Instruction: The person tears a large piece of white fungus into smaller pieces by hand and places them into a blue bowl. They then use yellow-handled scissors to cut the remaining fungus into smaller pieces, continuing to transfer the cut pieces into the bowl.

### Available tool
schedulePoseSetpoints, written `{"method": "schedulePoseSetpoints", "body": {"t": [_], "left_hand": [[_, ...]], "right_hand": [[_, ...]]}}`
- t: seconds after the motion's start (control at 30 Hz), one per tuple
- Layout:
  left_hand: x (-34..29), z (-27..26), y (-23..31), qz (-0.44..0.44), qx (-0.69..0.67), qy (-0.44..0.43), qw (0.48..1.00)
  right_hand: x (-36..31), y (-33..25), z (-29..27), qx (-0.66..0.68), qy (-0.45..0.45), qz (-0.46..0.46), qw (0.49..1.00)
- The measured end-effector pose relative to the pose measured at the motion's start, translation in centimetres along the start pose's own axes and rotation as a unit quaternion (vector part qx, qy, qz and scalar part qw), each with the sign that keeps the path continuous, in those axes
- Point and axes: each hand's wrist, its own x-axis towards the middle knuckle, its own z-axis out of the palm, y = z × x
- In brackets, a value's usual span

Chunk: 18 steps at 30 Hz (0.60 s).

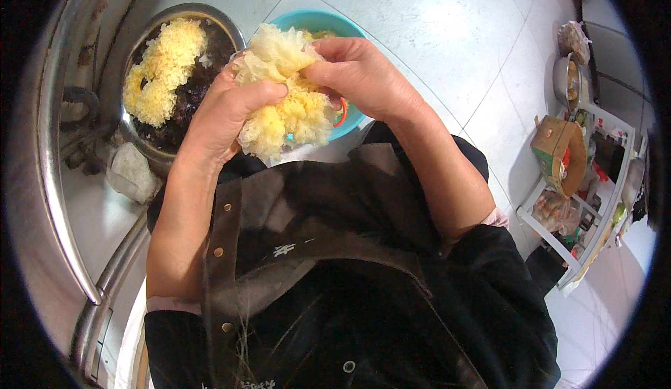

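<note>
Between my two hands is a frilly, pale yellow clump of snow fungus (290,120), its whiter top edge spread upward. My left hand (222,109) grips it from the left, thumb pressed across its front. On the other side my right hand (360,74) pinches it with thumb and forefinger. A red-orange loop (342,112) shows under the right hand; what it belongs to is hidden. Behind the clump sits a turquoise basin (349,27) with some yellowish pieces in it. To the left, a metal bowl (227,18) holds dark, wet-looking pieces and more yellow snow fungus (164,71).
A curved metal rail (59,228) runs along the left side, near a greyish-white rounded object (131,172). At right stands a white shelf rack (559,242) with a cardboard box (557,153) and bagged goods. A metal pot (567,81) stands behind it on the tiled floor (447,39).
</note>
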Motion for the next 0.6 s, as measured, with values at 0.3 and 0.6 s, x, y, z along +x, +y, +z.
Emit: {"method": "schedulePoseSetpoints", "body": {"t": [0.3, 0.6], "left_hand": [[-0.1, 0.4, -0.3, 0.050, -0.013, 0.000, 0.999], [-0.7, 0.3, 0.0, 0.054, 0.014, 0.049, 0.997]], "right_hand": [[0.3, 0.6, -0.3, 0.093, 0.009, 0.028, 0.995], [1.2, 1.1, -3.4, -0.002, 0.093, 0.037, 0.995]]}}
